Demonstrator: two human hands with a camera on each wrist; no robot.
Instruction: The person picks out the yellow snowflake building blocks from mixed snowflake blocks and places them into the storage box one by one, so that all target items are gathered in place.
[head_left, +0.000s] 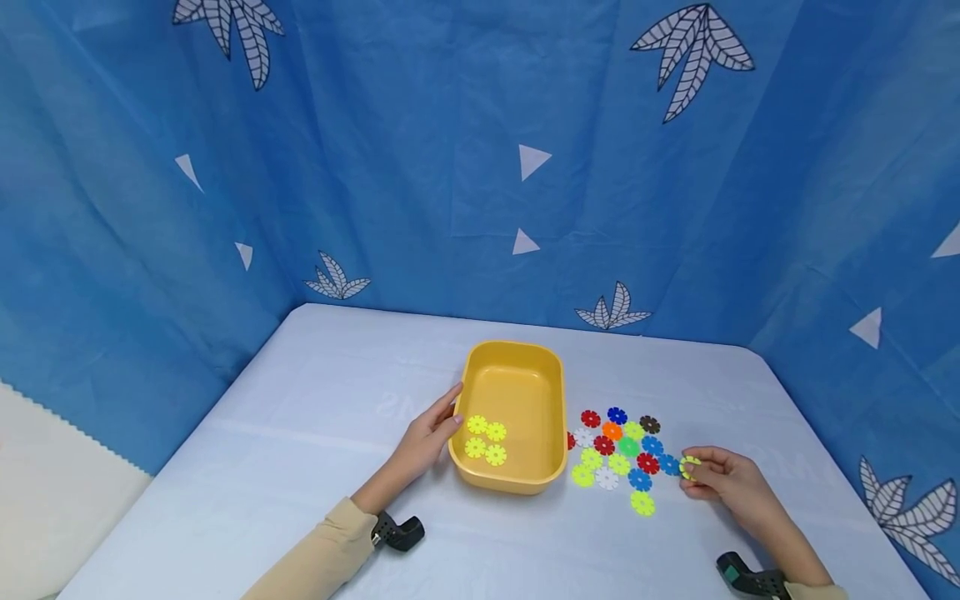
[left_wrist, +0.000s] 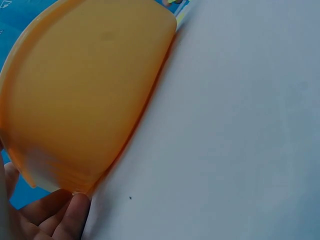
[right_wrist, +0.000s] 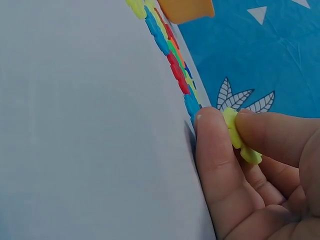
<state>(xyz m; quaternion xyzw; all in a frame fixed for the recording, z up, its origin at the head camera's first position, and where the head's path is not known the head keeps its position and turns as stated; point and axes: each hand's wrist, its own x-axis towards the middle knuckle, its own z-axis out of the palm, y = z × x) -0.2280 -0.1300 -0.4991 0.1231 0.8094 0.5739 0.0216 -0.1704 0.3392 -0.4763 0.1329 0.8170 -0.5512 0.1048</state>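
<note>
A yellow plastic tray [head_left: 525, 387] stands on the table, with several yellow-green snowflake discs [head_left: 476, 447] lying in its near left part. My left hand [head_left: 420, 442] grips the tray's left side; in the left wrist view its fingers [left_wrist: 72, 215] are against the tray's end. To the right of the loose discs, my right hand [head_left: 738, 487] pinches a yellow-green snowflake disc [right_wrist: 245, 142] between thumb and fingers, just above the table. Beside the tray spreads a group of discs, including a red one [head_left: 648, 463], a green one [head_left: 628, 447] and a blue one [head_left: 640, 479].
A single yellow-green disc [head_left: 642, 503] lies nearest the front of the group. The white tablecloth [head_left: 315, 433] covers the table, and a blue patterned curtain [head_left: 450, 167] hangs behind and at both sides. Each wrist wears a black camera strap [head_left: 401, 533].
</note>
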